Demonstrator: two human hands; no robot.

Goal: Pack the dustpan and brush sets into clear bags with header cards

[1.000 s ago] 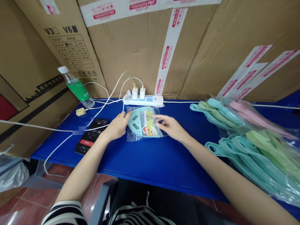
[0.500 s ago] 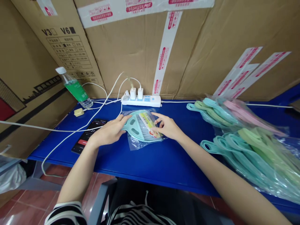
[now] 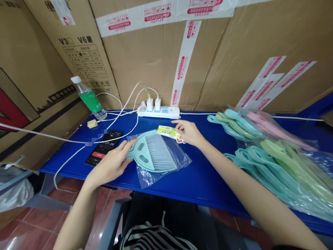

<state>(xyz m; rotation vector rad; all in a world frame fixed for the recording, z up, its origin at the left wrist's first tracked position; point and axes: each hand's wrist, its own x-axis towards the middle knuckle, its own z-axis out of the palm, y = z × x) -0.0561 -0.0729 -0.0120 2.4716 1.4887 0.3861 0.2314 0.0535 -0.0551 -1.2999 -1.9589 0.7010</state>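
Note:
A mint-green mini dustpan and brush set (image 3: 142,152) lies on the blue table, its grey-white bristles facing up. Beneath and around it is a clear plastic bag (image 3: 153,178). My left hand (image 3: 114,161) is closed round the handle at the left end. Just above the bristles' upper right corner, my right hand (image 3: 189,132) pinches a yellow-green label card (image 3: 168,131) with a barcode and a red print at its end. The card is tilted and apart from the bristles' middle.
Several bagged brush sets in mint (image 3: 262,166), green and pink lie at the right. A phone (image 3: 102,149), a water bottle (image 3: 91,99), loose white cables and a power strip (image 3: 166,112) are at the left and back. Cardboard (image 3: 145,62) walls the table's rear.
My right hand has lifted the label card off the bristles, up and to the right. The dustpan and brush set has shifted left and toward me, with my left hand on its handle.

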